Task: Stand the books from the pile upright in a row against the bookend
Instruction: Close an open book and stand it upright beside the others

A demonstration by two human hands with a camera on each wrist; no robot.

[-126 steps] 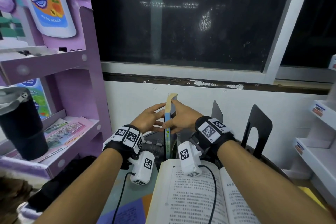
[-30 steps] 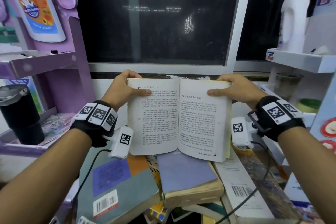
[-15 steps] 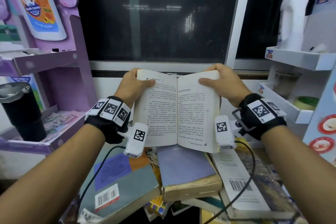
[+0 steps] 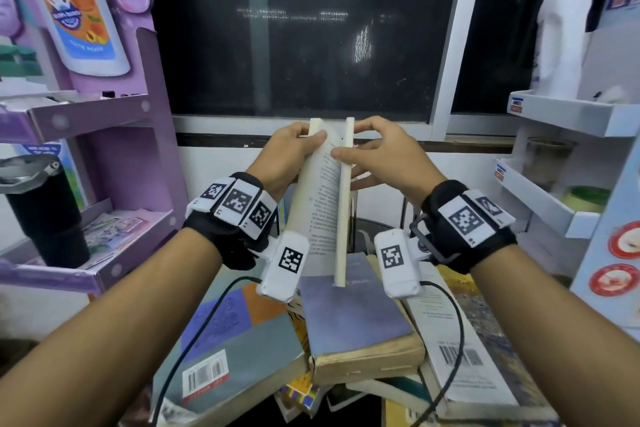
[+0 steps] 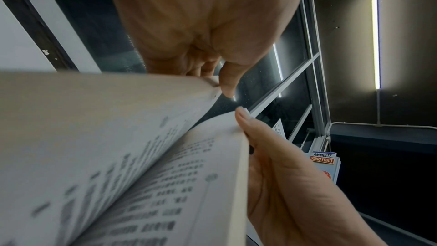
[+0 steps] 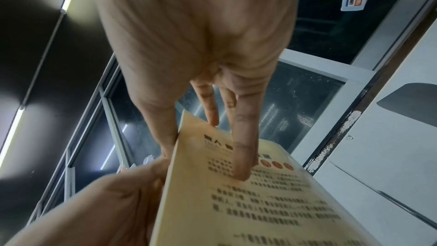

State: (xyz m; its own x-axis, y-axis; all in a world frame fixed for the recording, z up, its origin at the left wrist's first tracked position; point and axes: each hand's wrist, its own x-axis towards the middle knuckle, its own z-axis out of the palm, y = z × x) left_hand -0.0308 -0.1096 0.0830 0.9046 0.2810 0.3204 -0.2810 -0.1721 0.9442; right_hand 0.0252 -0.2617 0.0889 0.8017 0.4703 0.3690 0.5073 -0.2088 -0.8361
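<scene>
One book (image 4: 323,191) is held up in the air, nearly folded shut, printed pages showing in the narrow gap. The left hand (image 4: 285,154) grips its left half, thumb on the page; the right hand (image 4: 377,156) pinches the right half, thumb inside, fingers (image 6: 243,137) flat on the yellow cover. Below the fingers lies the pile (image 4: 353,326), at least three books showing whole covers.

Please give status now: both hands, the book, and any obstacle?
Left hand and right hand both grip the half-closed book. Held above the pile, not yet at the bookend. No obstacle visible.
</scene>
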